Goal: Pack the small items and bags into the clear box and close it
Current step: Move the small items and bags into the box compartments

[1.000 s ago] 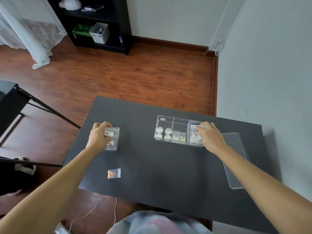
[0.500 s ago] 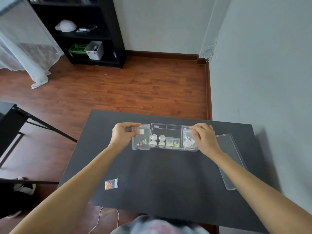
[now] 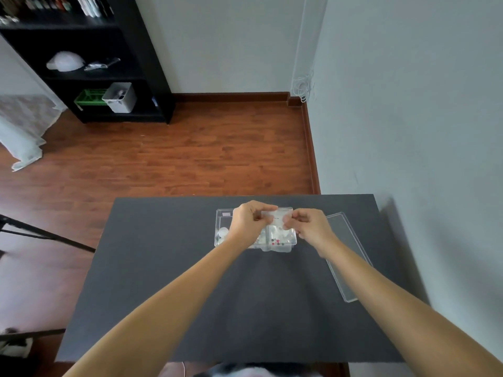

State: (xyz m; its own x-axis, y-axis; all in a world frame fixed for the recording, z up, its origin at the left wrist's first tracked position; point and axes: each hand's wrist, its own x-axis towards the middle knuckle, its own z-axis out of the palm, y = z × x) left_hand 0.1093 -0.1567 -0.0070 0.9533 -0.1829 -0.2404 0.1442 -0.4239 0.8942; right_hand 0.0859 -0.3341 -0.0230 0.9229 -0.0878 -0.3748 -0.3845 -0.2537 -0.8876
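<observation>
A clear compartmented box [image 3: 223, 221] sits at the far middle of the dark table [image 3: 168, 281]. Both hands hold a small clear zip bag [image 3: 277, 229] with tiny red and dark pieces, just above the box's right part. My left hand [image 3: 246, 223] pinches the bag's top left corner and my right hand [image 3: 309, 227] pinches its top right. White round items show in the box's left compartment, partly hidden by my left hand. The box's clear lid [image 3: 344, 254] lies flat on the table to the right.
A grey wall [image 3: 422, 118] runs close along the table's right side. A black shelf unit [image 3: 89, 63] stands far left across the wooden floor. A black stand's legs [image 3: 40, 235] reach in at the left of the table.
My left hand has carried the bag from the box's left end to above its right part, and my right hand has taken the bag's other corner. The camera tilted up; the small orange bag left view.
</observation>
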